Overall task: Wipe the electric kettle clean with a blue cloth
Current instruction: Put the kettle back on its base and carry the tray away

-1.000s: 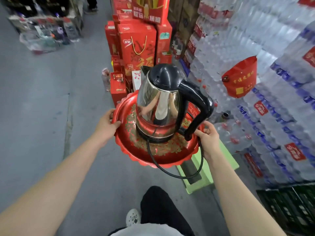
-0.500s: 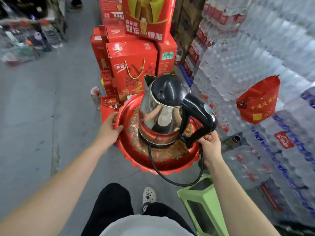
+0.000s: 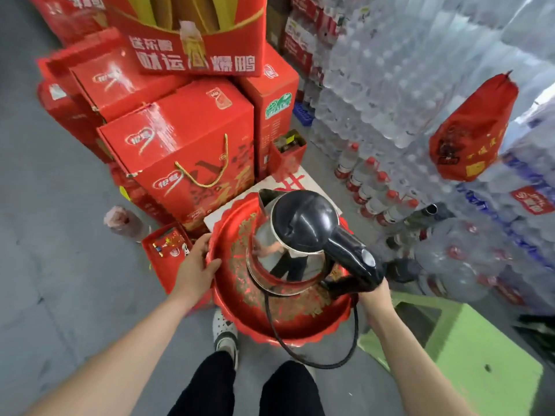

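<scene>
electric kettle: stands upright on red tray, centre of frame | left hand: grips the tray's left rim, thumb on top | right hand: at right rim, fingers hidden behind the kettle, grip cannot be told | cord: hangs looped under tray

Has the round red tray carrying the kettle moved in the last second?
Yes. The round red tray has shifted left, from above the green plastic stool to beside it, nearer the red gift boxes.
</scene>
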